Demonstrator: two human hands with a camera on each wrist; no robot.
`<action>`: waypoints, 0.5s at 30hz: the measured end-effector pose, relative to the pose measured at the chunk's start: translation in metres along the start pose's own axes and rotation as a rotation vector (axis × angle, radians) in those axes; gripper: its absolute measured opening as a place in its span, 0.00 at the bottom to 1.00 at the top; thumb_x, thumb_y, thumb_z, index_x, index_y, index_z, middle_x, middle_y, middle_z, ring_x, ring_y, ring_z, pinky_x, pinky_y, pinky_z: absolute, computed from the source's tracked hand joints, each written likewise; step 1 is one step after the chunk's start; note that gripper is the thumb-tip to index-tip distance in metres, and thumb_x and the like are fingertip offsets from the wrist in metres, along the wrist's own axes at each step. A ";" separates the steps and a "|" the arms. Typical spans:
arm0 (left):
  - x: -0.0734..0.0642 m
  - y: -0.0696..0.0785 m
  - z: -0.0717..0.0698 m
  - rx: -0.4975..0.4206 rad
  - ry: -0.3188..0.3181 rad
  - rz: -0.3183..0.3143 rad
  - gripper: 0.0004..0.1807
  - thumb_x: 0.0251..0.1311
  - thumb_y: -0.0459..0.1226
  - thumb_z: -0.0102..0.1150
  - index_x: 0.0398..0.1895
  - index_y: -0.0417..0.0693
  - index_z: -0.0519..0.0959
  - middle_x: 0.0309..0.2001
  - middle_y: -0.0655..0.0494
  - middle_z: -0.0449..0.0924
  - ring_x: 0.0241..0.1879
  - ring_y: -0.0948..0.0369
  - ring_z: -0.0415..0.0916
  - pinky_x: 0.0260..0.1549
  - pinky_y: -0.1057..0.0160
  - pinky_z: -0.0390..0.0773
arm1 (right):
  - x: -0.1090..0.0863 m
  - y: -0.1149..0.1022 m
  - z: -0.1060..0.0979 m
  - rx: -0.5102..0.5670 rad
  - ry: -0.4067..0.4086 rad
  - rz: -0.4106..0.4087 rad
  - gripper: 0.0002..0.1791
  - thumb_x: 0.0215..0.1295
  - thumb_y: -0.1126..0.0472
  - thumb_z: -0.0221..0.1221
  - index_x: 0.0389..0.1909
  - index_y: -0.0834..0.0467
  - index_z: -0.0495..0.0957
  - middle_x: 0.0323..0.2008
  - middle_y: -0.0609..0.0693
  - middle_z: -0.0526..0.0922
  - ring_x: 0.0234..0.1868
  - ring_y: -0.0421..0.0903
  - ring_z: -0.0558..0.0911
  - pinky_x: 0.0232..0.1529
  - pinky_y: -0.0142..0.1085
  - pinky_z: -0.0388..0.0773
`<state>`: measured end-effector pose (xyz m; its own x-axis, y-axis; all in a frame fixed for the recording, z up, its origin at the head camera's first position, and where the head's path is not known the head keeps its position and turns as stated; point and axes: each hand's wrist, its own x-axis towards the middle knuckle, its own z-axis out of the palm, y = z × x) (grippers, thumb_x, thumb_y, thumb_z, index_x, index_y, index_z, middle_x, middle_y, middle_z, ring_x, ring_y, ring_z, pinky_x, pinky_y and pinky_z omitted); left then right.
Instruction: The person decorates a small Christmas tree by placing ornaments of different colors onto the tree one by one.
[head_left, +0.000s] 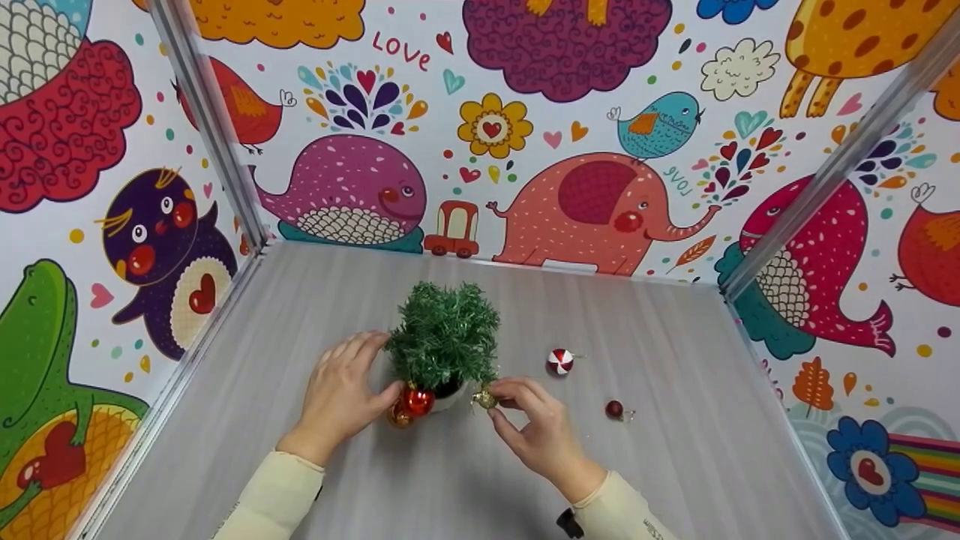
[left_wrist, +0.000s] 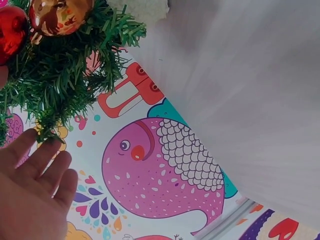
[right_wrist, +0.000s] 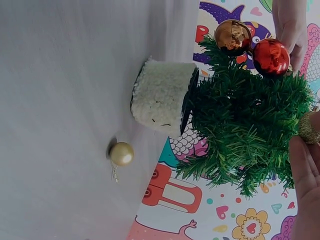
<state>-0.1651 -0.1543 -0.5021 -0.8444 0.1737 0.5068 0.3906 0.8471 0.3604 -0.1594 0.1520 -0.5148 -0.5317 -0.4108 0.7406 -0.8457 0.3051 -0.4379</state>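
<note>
A small green artificial Christmas tree (head_left: 444,330) stands upright in a fuzzy white pot (right_wrist: 160,95). A shiny red ball ornament (head_left: 418,400) and a copper-gold ball ornament (head_left: 401,415) hang low on its left front. My left hand (head_left: 341,390) is at the tree's left side, its fingertips touching a branch and its thumb beside the red ball. At the right front of the tree, my right hand (head_left: 536,427) pinches a glittery gold ornament (head_left: 486,397) between thumb and fingers, close to the branches. The right wrist view shows only part of this ornament.
Right of the tree lie a red-and-white striped ball (head_left: 560,361) and a small dark red ball (head_left: 615,409) on the grey table (head_left: 660,480). A gold ball (right_wrist: 121,153) rests near the pot. Cartoon-printed panels (head_left: 570,202) wall the back and sides.
</note>
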 end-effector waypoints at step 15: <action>0.001 0.007 -0.001 -0.025 0.052 0.010 0.33 0.50 0.42 0.72 0.61 0.44 0.77 0.63 0.47 0.74 0.59 0.47 0.72 0.57 0.45 0.70 | 0.002 -0.001 0.005 0.001 -0.009 -0.022 0.20 0.57 0.73 0.67 0.51 0.59 0.79 0.49 0.49 0.80 0.44 0.43 0.84 0.40 0.31 0.82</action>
<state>-0.1622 -0.1487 -0.4980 -0.8205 0.1557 0.5500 0.4087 0.8325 0.3741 -0.1599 0.1467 -0.5148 -0.5135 -0.4253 0.7453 -0.8572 0.2948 -0.4223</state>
